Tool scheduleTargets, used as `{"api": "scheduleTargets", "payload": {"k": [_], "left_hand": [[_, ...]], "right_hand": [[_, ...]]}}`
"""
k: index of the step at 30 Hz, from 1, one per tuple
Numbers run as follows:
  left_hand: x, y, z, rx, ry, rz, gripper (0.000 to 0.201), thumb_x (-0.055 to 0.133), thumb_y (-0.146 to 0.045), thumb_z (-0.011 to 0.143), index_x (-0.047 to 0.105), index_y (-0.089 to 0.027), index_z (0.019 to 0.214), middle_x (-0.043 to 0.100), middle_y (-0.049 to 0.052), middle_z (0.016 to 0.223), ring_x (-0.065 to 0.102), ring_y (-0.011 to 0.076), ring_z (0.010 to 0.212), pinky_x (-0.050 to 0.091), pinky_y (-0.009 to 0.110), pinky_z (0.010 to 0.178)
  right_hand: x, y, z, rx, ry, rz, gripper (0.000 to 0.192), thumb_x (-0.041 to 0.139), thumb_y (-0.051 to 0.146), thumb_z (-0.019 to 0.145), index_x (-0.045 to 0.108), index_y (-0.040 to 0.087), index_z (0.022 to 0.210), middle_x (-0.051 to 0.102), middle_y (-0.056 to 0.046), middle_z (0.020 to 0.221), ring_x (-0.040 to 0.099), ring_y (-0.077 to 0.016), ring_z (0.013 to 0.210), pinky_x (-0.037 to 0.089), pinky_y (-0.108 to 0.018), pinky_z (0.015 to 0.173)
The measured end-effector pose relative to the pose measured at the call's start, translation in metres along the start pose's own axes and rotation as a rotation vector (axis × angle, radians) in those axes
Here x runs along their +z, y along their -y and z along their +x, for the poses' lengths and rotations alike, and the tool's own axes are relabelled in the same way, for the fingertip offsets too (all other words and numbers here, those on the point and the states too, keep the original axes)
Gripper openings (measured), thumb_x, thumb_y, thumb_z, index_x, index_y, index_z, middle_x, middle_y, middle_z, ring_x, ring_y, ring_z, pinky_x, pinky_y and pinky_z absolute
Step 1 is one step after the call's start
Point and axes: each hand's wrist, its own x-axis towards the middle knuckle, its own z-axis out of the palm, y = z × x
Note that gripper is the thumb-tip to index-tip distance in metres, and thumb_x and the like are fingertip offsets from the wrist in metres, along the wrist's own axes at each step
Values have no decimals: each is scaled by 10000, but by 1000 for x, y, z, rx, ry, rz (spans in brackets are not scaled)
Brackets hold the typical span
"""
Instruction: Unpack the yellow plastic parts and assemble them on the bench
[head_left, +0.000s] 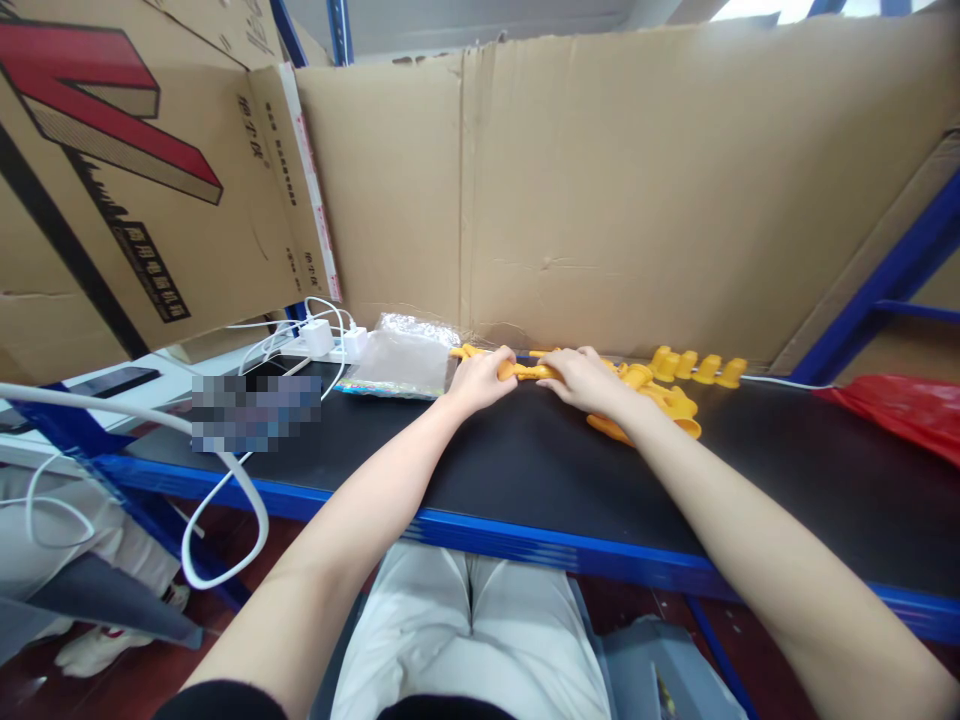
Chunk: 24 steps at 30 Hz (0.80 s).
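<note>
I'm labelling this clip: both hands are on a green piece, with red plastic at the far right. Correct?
Not quite: the piece that the left hand and right hand hold is yellow, as the head view shows. The red plastic is at the far right.

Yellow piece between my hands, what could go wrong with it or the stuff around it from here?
The yellow piece could slip if either the left hand or the right hand loosens its pinch. The loose yellow pile lies close by the right wrist, so a sideways sweep might scatter it. The upright yellow cups behind the pile could perhaps be knocked over too.
</note>
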Motion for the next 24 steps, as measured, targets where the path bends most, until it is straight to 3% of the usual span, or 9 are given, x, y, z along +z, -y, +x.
{"api": "scheduleTargets", "payload": {"k": [6,10,17,24], "left_hand": [[0,-2,1,-18,-3,-19,267,557,-302,769,616,-243,1023,675,6,780,633,196,761,442,277,703],[-1,-2,0,-54,8,-21,266,566,-306,769,618,-248,1024,677,5,786,631,196,769,445,280,714],[-1,0,-1,-59,4,-18,261,565,-312,781,621,-249,1027,681,18,826,637,210,809,449,290,730],[-1,-1,0,-58,4,-15,263,563,-294,775,620,-249,1028,676,12,813,632,201,799,447,284,726]], "right_hand": [[-2,0,-1,-9,-83,-21,123,505,247,850,534,178,948,661,-104,940,590,-244,895,324,-362,817],[1,-1,-1,-7,-81,14,185,488,307,864,536,178,987,674,-109,932,597,-228,821,335,-356,807],[9,-5,-1,-26,-28,52,260,431,349,910,590,188,1037,674,-101,1042,591,-246,973,280,-447,958],[4,-6,0,-46,-103,6,176,513,295,864,569,187,991,672,-100,977,595,-244,937,312,-423,938]]}}
